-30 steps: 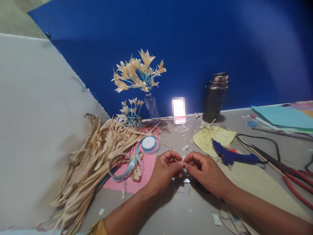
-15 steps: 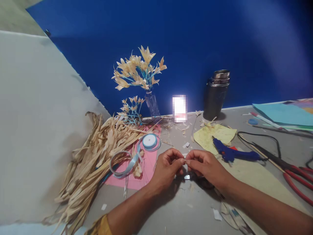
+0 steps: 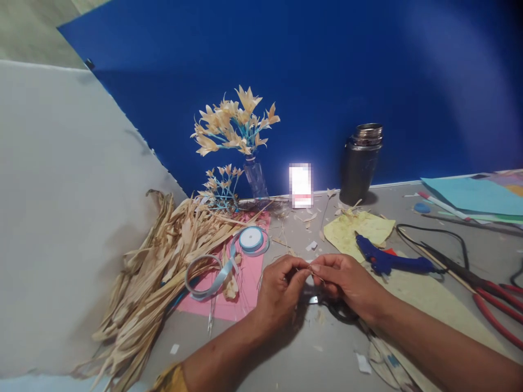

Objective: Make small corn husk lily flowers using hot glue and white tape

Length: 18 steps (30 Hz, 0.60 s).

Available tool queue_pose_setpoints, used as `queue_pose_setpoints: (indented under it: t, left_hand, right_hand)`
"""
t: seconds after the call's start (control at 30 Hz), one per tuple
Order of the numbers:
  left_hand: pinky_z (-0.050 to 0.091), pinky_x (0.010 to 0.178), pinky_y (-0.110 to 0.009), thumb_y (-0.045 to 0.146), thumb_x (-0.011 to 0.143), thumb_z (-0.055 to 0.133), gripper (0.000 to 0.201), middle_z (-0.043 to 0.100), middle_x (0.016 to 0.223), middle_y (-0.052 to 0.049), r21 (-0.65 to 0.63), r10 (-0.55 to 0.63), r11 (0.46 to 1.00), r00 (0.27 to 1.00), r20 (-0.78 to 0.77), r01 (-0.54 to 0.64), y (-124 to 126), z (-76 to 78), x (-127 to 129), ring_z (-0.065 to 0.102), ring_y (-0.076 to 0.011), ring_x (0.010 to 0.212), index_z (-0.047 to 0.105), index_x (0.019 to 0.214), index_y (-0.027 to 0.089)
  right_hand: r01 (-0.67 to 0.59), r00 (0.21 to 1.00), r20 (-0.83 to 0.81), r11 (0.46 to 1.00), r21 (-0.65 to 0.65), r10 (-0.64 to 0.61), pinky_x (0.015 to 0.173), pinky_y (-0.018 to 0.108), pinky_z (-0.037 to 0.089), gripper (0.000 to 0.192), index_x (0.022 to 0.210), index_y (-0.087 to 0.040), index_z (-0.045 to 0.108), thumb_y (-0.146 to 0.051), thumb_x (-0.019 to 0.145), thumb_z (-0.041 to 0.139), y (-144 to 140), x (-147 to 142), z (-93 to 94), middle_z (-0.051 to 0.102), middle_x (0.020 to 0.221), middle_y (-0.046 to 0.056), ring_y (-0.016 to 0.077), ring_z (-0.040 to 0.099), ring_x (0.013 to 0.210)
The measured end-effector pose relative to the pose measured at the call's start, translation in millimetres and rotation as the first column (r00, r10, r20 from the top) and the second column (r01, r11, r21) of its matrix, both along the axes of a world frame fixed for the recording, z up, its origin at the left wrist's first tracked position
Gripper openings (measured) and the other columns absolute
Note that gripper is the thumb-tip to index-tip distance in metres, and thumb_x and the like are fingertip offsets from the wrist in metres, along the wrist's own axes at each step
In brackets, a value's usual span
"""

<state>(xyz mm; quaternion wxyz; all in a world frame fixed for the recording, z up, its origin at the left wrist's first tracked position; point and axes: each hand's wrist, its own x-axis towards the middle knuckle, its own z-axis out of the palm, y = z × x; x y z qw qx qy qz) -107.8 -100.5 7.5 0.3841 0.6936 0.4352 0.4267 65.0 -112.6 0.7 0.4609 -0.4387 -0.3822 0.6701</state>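
Observation:
My left hand (image 3: 284, 286) and my right hand (image 3: 347, 280) meet above the table, thumbs and forefingers pinched together. Between the fingertips is a thin straw-coloured strip (image 3: 317, 276), mostly hidden; it looks like dried husk. Black-handled scissors (image 3: 340, 314) lie beneath the hands, partly covered. Left of my left hand are a roll of light blue ribbon (image 3: 250, 238) and a loop of ribbon (image 3: 204, 294) on pink paper (image 3: 250, 283). A blue glue gun (image 3: 394, 261) rests to the right, beside yellow paper (image 3: 339, 228).
A heap of dried corn husks (image 3: 159, 272) spreads at the left. Husk flowers (image 3: 232, 120) stand in a clear bottle (image 3: 255, 179) at the back, near a dark flask (image 3: 362, 166). Red-handled shears (image 3: 486, 288) and coloured paper sheets (image 3: 474, 195) lie at the right.
The fingertips have parted slightly, and more of the thin strip shows between them. My left thumb has shifted a little. The whole view has dropped slightly with the head.

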Motion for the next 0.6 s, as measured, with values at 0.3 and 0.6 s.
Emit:
queue_pose_setpoints:
  t: [0.3, 0.6]
  left_hand:
    - [0.04, 0.054, -0.024, 0.03, 0.078, 0.078, 0.014, 0.064, 0.063, 0.0, -0.392, 0.064, 0.917, 0.941, 0.332, 0.076, 4, -0.5, 3, 0.054, -0.0121, 0.053, 0.071, 0.078, 0.018]
    - [0.032, 0.046, -0.019, 0.039, 0.069, 0.088, 0.036, 0.056, 0.049, 0.005, -0.554, 0.086, 0.77, 0.809, 0.582, 0.317, 9, 5.2, 2, 0.044, -0.0075, 0.042, 0.062, 0.08, 0.017]
  right_hand:
    - [-0.005, 1.0, -0.014, 1.0, -0.01, 0.005, 0.044, 0.021, 0.022, 0.041, 0.071, -0.017, 0.066, -0.052, 0.069, 0.086, -3, -3, 4.3, 0.059, 0.06, -0.003, 0.0046, 0.036, 0.043]
    - [-0.07, 0.998, 0.008, 0.997, 0.03, 0.07, 0.044, 0.021, 0.026, 0.042, 0.078, -0.015, 0.071, -0.053, 0.071, 0.086, -2, 2, -0.1, 0.062, 0.064, -0.001, 0.0051, 0.038, 0.045]
